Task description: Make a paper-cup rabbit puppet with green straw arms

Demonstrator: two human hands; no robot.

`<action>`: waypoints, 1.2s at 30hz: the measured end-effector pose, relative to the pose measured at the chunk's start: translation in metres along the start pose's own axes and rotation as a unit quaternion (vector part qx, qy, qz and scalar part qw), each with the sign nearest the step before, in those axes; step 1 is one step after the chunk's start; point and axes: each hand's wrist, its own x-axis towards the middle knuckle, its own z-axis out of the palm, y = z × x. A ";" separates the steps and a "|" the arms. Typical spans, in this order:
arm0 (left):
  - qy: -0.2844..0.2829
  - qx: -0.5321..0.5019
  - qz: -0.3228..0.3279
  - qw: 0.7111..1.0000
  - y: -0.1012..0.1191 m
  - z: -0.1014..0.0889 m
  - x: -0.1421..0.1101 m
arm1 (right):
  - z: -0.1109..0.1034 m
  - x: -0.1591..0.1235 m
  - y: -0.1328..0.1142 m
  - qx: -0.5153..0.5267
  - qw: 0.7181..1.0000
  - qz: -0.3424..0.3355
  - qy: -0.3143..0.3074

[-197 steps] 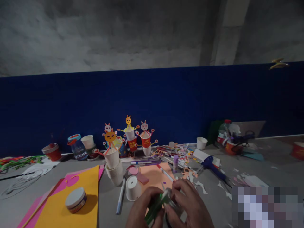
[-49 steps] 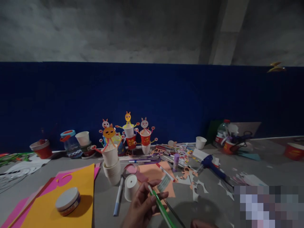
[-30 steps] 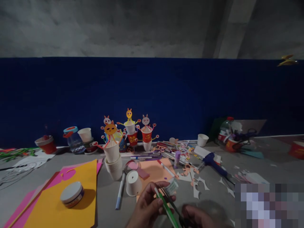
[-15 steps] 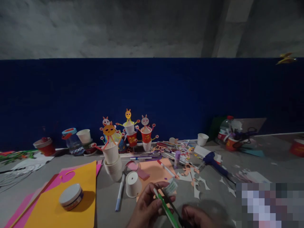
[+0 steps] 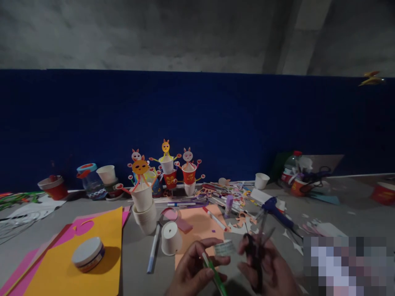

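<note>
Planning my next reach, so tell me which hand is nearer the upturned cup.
Left. The left hand is just right of the upturned cup; the right hand, holding scissors, is much farther right.

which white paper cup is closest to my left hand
The single upside-down cup beyond the left hand, with a dark spot on its upturned base; the cup stack and the other white cups are farther off.
</note>
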 end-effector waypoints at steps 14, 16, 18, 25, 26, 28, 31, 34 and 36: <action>-0.089 0.142 0.058 0.984 -0.012 -0.008 -0.005 | 0.023 0.020 -0.022 -0.127 0.980 0.097 -0.120; -0.106 0.141 0.038 0.984 -0.005 -0.007 -0.006 | 0.019 0.022 -0.019 -0.063 0.982 0.126 -0.127; -0.117 0.132 0.018 0.984 0.001 -0.006 -0.006 | 0.016 0.023 -0.019 0.008 0.978 0.157 -0.135; -0.106 0.009 -0.003 0.994 0.005 0.003 -0.007 | 0.011 0.024 -0.021 0.170 0.949 0.223 -0.144; -0.110 0.006 -0.005 0.994 0.005 0.004 -0.007 | 0.012 0.023 -0.018 0.185 0.943 0.236 -0.144; -0.111 0.008 -0.009 0.994 0.007 0.007 -0.006 | 0.014 0.020 -0.011 0.206 0.934 0.254 -0.142; -0.099 0.008 -0.006 0.995 0.010 0.011 -0.006 | 0.019 0.018 -0.002 0.214 0.933 0.265 -0.117; -0.101 -0.011 -0.012 0.995 0.012 0.014 -0.006 | 0.020 0.018 -0.001 0.205 0.941 0.251 -0.101; -0.110 -0.021 -0.014 0.994 0.012 0.014 -0.006 | 0.018 0.019 -0.003 0.201 0.945 0.232 -0.110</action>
